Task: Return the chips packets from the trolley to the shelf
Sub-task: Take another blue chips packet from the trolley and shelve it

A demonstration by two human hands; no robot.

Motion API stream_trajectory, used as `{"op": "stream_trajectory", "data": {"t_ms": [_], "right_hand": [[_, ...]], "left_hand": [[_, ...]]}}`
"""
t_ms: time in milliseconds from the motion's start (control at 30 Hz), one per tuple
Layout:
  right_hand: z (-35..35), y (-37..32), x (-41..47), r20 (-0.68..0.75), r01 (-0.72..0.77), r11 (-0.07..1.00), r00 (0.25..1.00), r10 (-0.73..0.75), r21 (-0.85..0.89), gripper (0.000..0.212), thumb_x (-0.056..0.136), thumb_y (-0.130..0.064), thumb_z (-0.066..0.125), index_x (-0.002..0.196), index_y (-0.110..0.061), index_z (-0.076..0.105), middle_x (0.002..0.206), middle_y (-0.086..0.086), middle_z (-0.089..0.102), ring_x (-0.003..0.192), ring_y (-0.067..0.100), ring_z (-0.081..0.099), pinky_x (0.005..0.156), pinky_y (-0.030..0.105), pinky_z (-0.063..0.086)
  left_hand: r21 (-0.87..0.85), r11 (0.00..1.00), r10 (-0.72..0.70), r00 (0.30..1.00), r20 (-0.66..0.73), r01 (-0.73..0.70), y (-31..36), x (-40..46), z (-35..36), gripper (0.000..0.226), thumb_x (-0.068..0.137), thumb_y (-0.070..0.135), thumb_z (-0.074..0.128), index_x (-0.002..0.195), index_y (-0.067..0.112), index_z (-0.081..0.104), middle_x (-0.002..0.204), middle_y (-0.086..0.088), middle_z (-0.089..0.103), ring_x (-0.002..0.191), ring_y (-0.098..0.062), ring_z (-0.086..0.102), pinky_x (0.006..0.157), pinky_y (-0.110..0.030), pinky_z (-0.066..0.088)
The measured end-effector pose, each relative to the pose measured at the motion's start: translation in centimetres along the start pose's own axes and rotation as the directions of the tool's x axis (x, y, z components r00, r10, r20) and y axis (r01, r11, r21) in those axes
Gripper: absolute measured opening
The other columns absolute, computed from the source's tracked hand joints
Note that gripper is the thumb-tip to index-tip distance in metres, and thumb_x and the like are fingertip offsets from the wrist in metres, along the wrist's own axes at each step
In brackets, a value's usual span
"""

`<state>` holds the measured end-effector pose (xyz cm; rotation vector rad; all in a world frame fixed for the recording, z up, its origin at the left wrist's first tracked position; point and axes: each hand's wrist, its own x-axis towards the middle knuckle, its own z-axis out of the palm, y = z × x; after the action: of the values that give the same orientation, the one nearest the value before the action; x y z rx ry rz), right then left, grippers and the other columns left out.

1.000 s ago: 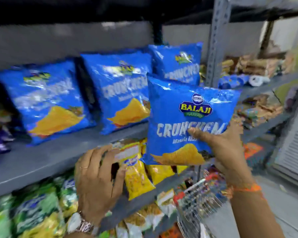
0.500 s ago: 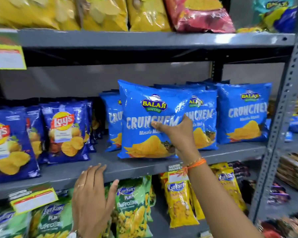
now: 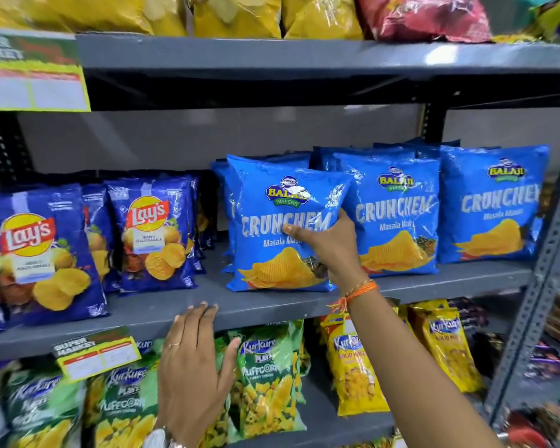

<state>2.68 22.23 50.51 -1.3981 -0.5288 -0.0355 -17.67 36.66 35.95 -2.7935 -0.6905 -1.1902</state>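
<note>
1. The right hand [image 3: 328, 244] has its grip closed on a blue Crunchem packet [image 3: 282, 227], thumb across the front, fingers tucked behind the right edge.
2. The packet stands upright on the middle shelf [image 3: 272, 305], bottom edge down on the board, in front of a stack of the same kind and just beside two more Crunchem rows [image 3: 398, 215] to the right.
3. The left hand [image 3: 191, 370] holds nothing: fingers spread, tips resting on the shelf's front lip.
4. Lay's packets [image 3: 152, 234] fill the space to the left; Kurkure bags [image 3: 265, 376] hang below.
5. Progress, as I read it: this packet is all but placed, only the release is left. The trolley is out of view, so how many packets remain cannot be told.
</note>
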Motion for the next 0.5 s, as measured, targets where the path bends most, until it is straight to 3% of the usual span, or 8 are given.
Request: {"op": "stream_trajectory", "data": {"t_ms": [267,400,500], "right_hand": [[-2.4,-0.7,-1.8,0.029,0.013,0.978,1.000,-0.007,-0.209,0.102,0.043,-0.067,0.091,0.127,-0.027,0.048,0.112,-0.007,0.068,0.101,0.011,0.069,0.088,0.040,0.060],[-5.9,-0.7,-2.8,0.023,0.033,0.973,0.999,-0.029,-0.230,0.101,0.059,-0.042,0.096,0.143,-0.018,0.044,0.122,0.009,0.070,0.110,0.021,0.070,0.096,0.044,0.059],[-9.5,-0.7,-4.2,-0.017,0.044,0.985,0.999,-0.047,-0.170,0.077,0.070,-0.021,0.092,0.135,-0.013,0.053,0.118,0.013,0.072,0.110,0.021,0.072,0.090,0.036,0.062]], "left_hand": [[-0.021,1.000,-0.012,1.000,-0.015,0.011,0.2,-0.1,0.4,0.066,0.100,0.055,0.037,0.139,0.004,0.054,0.139,-0.015,0.058,0.135,-0.035,0.049,0.118,-0.051,0.036],[-0.046,0.999,-0.020,0.999,-0.046,0.018,0.5,-0.4,0.6,0.068,0.099,0.053,0.039,0.142,0.001,0.050,0.143,-0.018,0.055,0.139,-0.037,0.045,0.121,-0.052,0.030],[-0.125,0.992,-0.016,0.994,-0.112,0.002,2.2,-1.0,1.0,0.066,0.098,0.048,0.045,0.141,-0.001,0.049,0.144,-0.019,0.054,0.139,-0.039,0.045,0.124,-0.050,0.026]]}}
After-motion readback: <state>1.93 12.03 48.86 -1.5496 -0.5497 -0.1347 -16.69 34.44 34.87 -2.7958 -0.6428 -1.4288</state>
